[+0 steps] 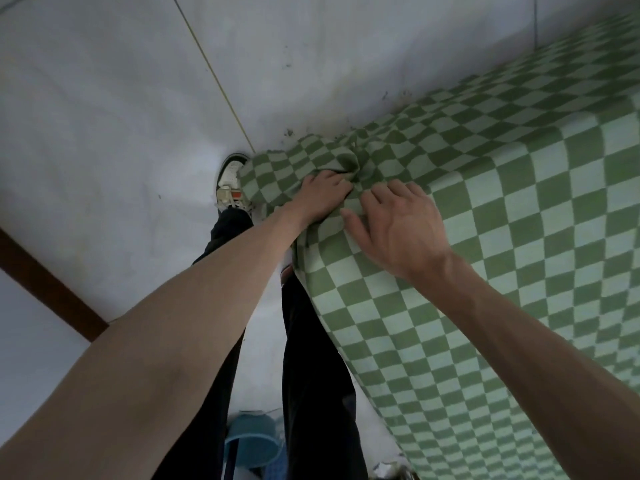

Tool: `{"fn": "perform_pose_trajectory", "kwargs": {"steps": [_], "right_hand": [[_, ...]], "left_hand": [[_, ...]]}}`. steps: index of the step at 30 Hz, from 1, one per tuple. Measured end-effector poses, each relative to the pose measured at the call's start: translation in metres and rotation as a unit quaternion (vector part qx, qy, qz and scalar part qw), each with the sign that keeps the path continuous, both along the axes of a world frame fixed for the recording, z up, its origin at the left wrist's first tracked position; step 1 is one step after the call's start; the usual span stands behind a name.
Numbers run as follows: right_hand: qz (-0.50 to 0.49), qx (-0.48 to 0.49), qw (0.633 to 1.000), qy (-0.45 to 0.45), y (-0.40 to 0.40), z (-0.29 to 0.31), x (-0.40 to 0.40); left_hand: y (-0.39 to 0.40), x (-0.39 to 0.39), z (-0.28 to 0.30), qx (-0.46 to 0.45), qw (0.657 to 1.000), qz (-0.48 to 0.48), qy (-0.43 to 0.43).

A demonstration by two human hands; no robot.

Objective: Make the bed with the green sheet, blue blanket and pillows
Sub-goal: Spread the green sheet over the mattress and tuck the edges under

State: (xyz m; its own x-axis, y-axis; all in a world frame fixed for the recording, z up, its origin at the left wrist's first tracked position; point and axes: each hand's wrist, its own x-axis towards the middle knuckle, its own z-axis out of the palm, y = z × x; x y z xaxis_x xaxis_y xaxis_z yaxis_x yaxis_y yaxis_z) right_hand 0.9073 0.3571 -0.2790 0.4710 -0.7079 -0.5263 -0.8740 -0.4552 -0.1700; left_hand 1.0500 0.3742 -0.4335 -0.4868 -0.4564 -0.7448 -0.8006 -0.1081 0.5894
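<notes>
The green sheet [502,220], checked in two greens, covers the mattress on the right of the view and hangs over its near edge and its corner. At that corner, about mid-frame, the cloth is bunched into a dark knot of folds, and both hands meet there. The left hand [320,194] reaches in from the lower left and grips the gathered cloth, its fingers curled into the folds. The right hand [398,223] comes in from the lower right and lies on top of the sheet just right of the bunch, fingers bent with their tips pressing or pinching the fabric; whether they truly hold a fold cannot be told.

The bunch lies just beyond both sets of fingertips, toward the wall [311,46], and the loose edge falls down and left from it toward the person's shoe [231,181] on the pale floor [104,133]. The left hand is the nearer to that hanging edge, so the tuck or pull at the corner probably falls to it, with the right steadying the top. No blue blanket or pillows are in view.
</notes>
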Motion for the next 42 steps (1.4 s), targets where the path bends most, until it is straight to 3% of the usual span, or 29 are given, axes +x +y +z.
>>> {"fn": "perform_pose_trajectory", "kwargs": {"steps": [4,8,9,11,14,16,24,29,33,35,39,42], "right_hand": [[0.008,-0.053,0.998,-0.022,0.004,-0.005,-0.001],[0.014,0.000,1.000,-0.012,-0.003,-0.006,0.004],[0.018,0.012,1.000,-0.007,-0.005,-0.005,0.005],[0.019,0.016,1.000,-0.001,-0.006,-0.001,0.006],[0.019,0.009,1.000,-0.008,-0.006,0.009,0.006],[0.028,0.007,1.000,-0.006,-0.005,0.017,0.004],[0.017,0.017,0.999,-0.040,0.000,0.043,-0.007],[0.012,0.004,0.998,-0.059,0.002,0.044,-0.009],[0.008,0.017,0.998,-0.063,0.004,0.043,-0.011],[0.012,0.022,0.998,-0.063,0.004,0.044,-0.010],[0.013,0.024,0.998,-0.050,0.002,0.047,-0.008],[0.018,0.030,0.999,-0.042,0.005,0.045,-0.009]], "left_hand": [[0.004,-0.005,0.002,-0.008,1.000,0.004,-0.016],[0.001,-0.004,0.015,0.049,0.992,0.120,0.006],[-0.001,-0.003,0.021,0.094,0.976,0.197,0.027],[-0.001,0.001,0.030,0.202,0.910,0.349,0.092],[0.003,0.010,0.031,0.277,0.847,0.429,0.145],[0.004,0.014,0.027,0.306,0.835,0.421,0.178],[-0.056,-0.035,0.037,0.369,0.879,0.267,0.143],[-0.074,-0.036,0.034,0.396,0.884,0.222,0.116],[-0.054,0.025,0.029,0.173,0.945,0.279,0.008],[-0.041,0.050,0.023,0.171,0.935,0.309,-0.015],[-0.022,0.012,0.006,0.422,0.832,0.331,0.142],[-0.033,-0.021,0.003,0.454,0.835,0.287,0.124]]}}
